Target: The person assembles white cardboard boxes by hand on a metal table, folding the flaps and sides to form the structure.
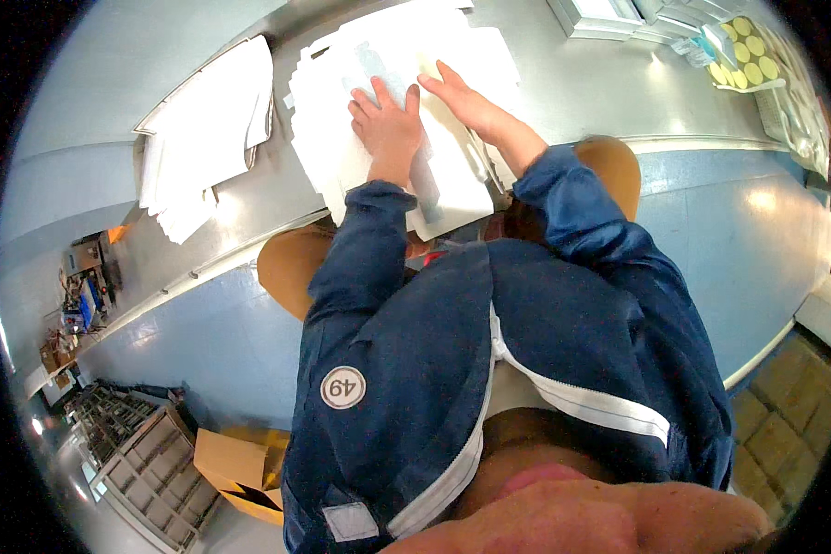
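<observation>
A stack of flat white cardboard pieces (323,115) lies on the grey metal worktop in front of me, its edges uneven. My left hand (388,131) rests on top of it with the fingers spread and nothing in them. Just to the right, my right hand (475,109) is held edge-on over the same stack, fingers stretched out and thumb apart. Between and beyond the hands a pale grey band shows on the top piece. I cannot tell whether the right fingertips touch the cardboard.
To the left lies another pile of white flat sheets (208,115). White boxes (596,17) stand at the far right, near a sheet of round yellow stickers (748,55). Down on the floor at left are an open brown carton (235,466) and a grey rack (152,475).
</observation>
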Available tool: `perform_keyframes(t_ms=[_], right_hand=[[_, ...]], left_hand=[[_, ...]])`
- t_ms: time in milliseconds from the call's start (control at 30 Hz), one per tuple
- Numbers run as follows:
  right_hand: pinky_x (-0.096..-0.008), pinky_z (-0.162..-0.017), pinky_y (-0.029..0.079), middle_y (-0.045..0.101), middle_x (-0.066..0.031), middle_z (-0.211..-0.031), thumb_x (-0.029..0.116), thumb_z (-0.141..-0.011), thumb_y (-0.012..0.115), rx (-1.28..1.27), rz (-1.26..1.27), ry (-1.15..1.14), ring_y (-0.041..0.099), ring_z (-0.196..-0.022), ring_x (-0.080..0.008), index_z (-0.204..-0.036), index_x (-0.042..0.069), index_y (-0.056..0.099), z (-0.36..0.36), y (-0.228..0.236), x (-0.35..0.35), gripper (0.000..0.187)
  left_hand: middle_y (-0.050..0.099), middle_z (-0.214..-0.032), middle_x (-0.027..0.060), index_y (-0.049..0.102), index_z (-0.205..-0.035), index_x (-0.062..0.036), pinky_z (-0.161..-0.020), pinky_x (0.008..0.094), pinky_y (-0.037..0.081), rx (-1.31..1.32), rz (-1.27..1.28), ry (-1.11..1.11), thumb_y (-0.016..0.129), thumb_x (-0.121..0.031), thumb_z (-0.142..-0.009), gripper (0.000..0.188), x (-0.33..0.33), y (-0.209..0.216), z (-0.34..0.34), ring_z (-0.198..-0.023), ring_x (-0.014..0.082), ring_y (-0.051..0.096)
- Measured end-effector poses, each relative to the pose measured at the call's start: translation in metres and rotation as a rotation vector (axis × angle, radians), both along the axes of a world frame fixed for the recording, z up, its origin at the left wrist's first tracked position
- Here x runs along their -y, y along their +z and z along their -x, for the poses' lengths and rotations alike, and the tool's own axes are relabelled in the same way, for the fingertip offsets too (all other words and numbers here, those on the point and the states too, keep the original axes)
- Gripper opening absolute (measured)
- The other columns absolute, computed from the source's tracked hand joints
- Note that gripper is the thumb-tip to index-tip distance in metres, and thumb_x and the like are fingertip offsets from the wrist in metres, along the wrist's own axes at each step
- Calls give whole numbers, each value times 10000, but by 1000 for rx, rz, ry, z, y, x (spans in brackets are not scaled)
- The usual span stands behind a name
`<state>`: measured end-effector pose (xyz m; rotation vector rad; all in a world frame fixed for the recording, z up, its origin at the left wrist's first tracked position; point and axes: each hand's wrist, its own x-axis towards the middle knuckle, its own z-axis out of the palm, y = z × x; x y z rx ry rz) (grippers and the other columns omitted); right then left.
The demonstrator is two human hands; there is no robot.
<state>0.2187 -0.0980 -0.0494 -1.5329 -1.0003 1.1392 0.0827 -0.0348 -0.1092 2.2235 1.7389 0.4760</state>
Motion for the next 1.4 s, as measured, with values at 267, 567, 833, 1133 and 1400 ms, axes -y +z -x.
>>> perform_keyframes(t_ms=[267,567,833,1133,1400], right_hand=[[-447,-1242,232,352,-297,-1591,495,-1049,471,557,-322,140,299,-1502,-428,-1518,-77,383,18,-44,-2,746],[-484,-1222,269,417,-274,-1556,484,-1017,528,884,-326,136,351,-1471,-425,-1466,-62,470,37,-70,-4,709],[-487,-1227,258,418,-265,-1561,487,-1027,498,1061,-307,79,337,-1485,-409,-1471,-54,468,43,-68,-6,700],[-489,-1183,329,470,-259,-1516,446,-1010,522,870,-312,121,432,-1409,-407,-1388,-68,521,3,-58,-45,638],[-487,-1245,233,395,-239,-1586,540,-1029,459,1131,-294,91,310,-1513,-365,-1494,-51,434,34,-74,-53,752]], left_hand=[[136,-1650,334,285,-1598,-35,-1240,592,146,-70,-161,-118,441,-322,-1046,641,6,-31,13,-1535,510,111],[152,-1680,243,329,-1579,-1,-1255,539,145,-229,-23,-183,456,-200,-1018,609,-10,-20,29,-1559,426,110],[190,-1679,225,357,-1520,134,-1252,550,138,-366,-244,-292,483,-245,-982,671,-4,-30,39,-1547,431,155],[405,-1490,244,466,-1436,88,-1170,536,272,-57,-157,-318,639,-165,-893,623,-26,-13,24,-1377,417,377],[249,-1650,198,425,-1466,127,-1252,532,157,-188,-226,-333,511,-241,-975,620,-31,-35,51,-1546,379,179]])
